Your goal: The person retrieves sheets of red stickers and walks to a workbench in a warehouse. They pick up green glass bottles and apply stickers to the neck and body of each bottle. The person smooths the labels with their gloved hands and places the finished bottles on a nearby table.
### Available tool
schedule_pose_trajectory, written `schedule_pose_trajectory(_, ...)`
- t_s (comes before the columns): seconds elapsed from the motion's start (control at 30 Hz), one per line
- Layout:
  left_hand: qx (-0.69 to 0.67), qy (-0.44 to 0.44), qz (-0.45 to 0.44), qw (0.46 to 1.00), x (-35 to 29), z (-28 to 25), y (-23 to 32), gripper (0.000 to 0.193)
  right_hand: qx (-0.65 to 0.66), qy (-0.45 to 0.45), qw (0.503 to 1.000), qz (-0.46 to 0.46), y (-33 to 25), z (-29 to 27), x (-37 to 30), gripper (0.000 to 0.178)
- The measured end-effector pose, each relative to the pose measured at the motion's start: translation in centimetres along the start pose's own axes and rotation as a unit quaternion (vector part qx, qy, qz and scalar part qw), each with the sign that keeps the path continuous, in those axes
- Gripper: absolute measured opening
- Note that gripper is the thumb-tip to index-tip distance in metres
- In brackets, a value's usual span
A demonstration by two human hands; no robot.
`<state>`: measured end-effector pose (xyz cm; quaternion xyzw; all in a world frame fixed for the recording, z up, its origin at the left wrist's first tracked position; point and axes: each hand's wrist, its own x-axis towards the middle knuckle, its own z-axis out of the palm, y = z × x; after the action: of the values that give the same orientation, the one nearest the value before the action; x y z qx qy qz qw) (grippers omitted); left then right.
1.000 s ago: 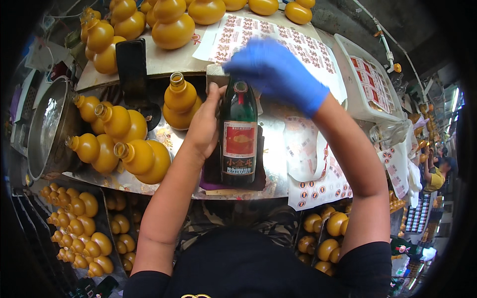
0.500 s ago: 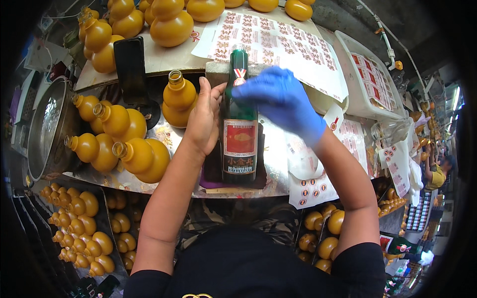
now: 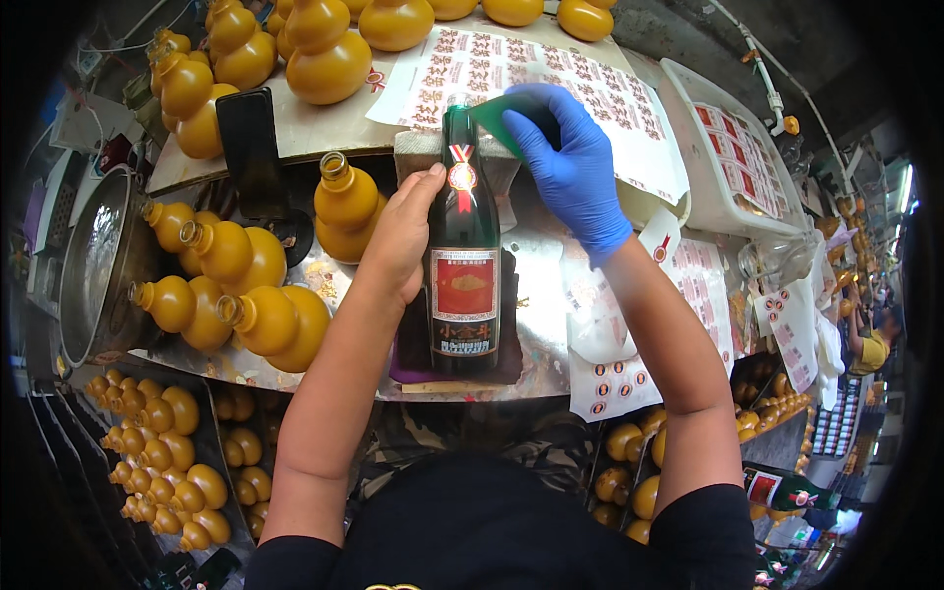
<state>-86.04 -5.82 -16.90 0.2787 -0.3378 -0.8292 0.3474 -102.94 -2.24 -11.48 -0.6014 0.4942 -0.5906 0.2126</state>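
Note:
A dark green glass bottle (image 3: 464, 221) lies with its neck away from me, bearing a red label and a ribbon-shaped sticker (image 3: 462, 177) on its neck. My left hand (image 3: 405, 236) is wrapped against the bottle's left side, thumb near the shoulder. In a blue glove, my right hand (image 3: 570, 157) pinches a thin green see-through sheet (image 3: 509, 123) just right of the bottle's mouth. The sheet's near edge reaches the neck; whether it touches is unclear. Under the bottle is a dark pad (image 3: 513, 344), and a grey block (image 3: 418, 147) sits by the neck.
Several yellow gourd-shaped bottles (image 3: 270, 324) stand left, one (image 3: 346, 206) close to my left hand. A black phone (image 3: 251, 152) rises behind them beside a metal basin (image 3: 93, 265). Sticker sheets (image 3: 536, 74) cover the back and right, with a white tray (image 3: 678, 84) beyond.
My right hand has moved off the bottle's neck, up and to the right, bringing the green sheet into plain sight. The left hand has shifted slightly left and stays on the bottle.

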Motion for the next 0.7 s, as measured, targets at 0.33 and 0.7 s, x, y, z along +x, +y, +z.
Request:
schedule_pose_trajectory(0.33, -0.024, -0.037, -0.053, 0.998, 0.0, 0.5, 0.8, 0.042, -0.229, -0.108, 0.954, -0.161, -0.9, -0.2, 4.7, 0.019)
schedule_pose_trajectory(0.7, 0.016, -0.033, -0.032, 0.999, 0.3, 1.9, 1.4, 0.046, -0.204, -0.108, 0.969, -0.085, 0.0, 0.1, 3.4, 0.025)
